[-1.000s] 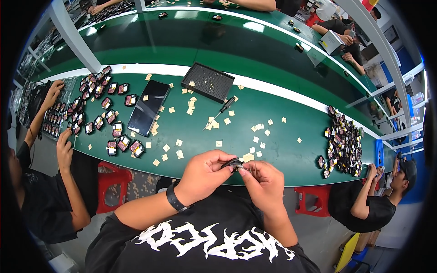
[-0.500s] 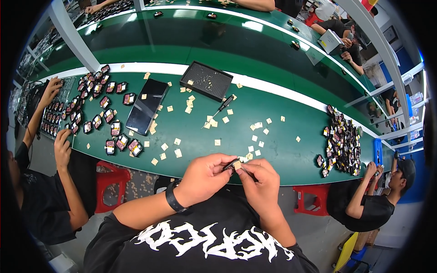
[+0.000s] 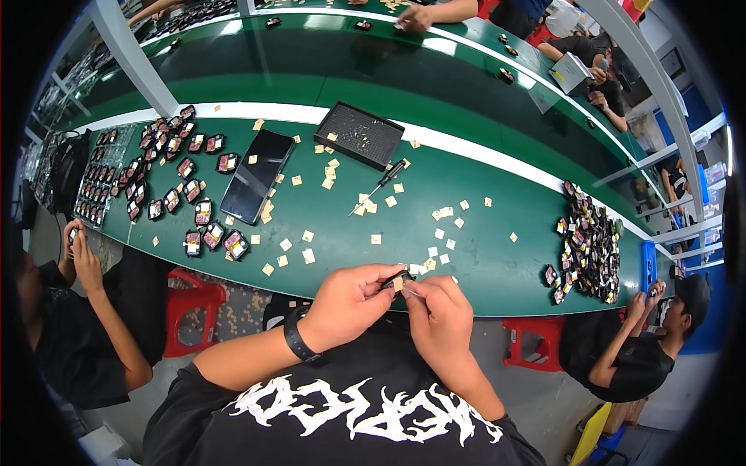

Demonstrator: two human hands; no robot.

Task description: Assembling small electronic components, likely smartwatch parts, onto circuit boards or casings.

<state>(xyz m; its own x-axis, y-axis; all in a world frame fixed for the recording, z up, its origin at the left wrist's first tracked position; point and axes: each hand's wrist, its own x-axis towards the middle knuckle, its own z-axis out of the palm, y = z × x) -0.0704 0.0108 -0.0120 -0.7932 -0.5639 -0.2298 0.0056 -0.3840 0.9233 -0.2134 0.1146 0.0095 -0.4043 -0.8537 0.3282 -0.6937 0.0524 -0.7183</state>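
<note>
My left hand [image 3: 351, 299], with a dark band on its wrist, pinches a small black device [image 3: 398, 276] over the near table edge. My right hand [image 3: 441, 312] is closed beside it, its fingertips around a thin grey piece too small to name. A little beige square [image 3: 399, 285] sits against the black device, between the two hands. Just beyond my fingers, several white and beige squares [image 3: 423, 266] lie on the green table [image 3: 342, 276]. My fingers hide most of the device.
Black devices with labels lie at the left [image 3: 186, 194] and in a right-hand pile [image 3: 588, 248]. A phone [image 3: 257, 177], a black tray [image 3: 359, 134] and a screwdriver [image 3: 381, 186] lie farther back. People sit on both sides; a red stool [image 3: 194, 311] stands left.
My hands stay together, the right fingers shifting slightly at the beige square. The person at left has drawn both hands back from the table with a small item. A hand appears across the belt.
</note>
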